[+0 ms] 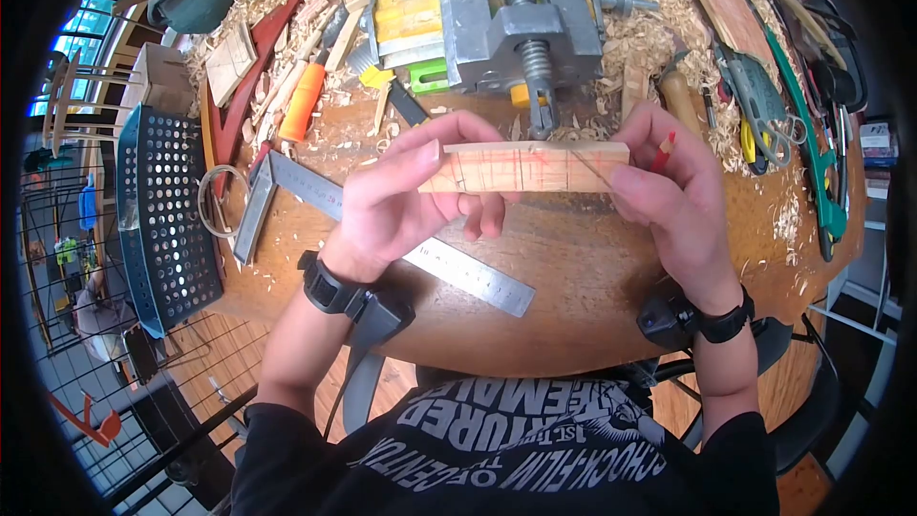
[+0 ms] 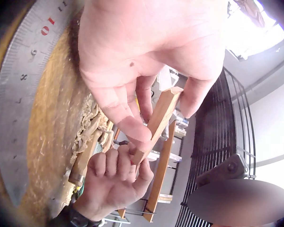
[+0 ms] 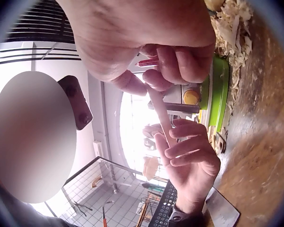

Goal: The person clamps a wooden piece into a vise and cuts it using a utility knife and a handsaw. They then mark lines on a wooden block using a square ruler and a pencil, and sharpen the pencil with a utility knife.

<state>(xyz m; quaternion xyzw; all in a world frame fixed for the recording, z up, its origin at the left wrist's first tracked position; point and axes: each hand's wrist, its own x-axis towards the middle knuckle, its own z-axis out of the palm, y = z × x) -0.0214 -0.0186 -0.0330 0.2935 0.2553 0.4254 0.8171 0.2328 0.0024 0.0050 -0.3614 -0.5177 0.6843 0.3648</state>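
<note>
A short wooden strip [image 1: 525, 170], marked with red and dark lines, is held up level between both hands above the table. Its left end is pinched by the left hand [image 1: 396, 193], thumb on the near face and fingers behind. At the other end the right hand [image 1: 676, 205] grips it between thumb and forefinger, with a red pencil [image 1: 665, 151] tucked in its curled fingers. The left wrist view shows the strip [image 2: 163, 113] edge-on with a grooved end. In the right wrist view the strip [image 3: 160, 111] looks thin, and the pencil [image 3: 147, 62] sticks out beside it.
A metal square [image 1: 468, 275] lies on the table below the hands. Behind them stands a vise [image 1: 521, 33] amid wood shavings [image 1: 635, 24]. Orange-handled tools [image 1: 304, 100] lie at the left, near a perforated basket [image 1: 170, 220]; scissors [image 1: 769, 119] and a green saw [image 1: 826, 201] are at the right.
</note>
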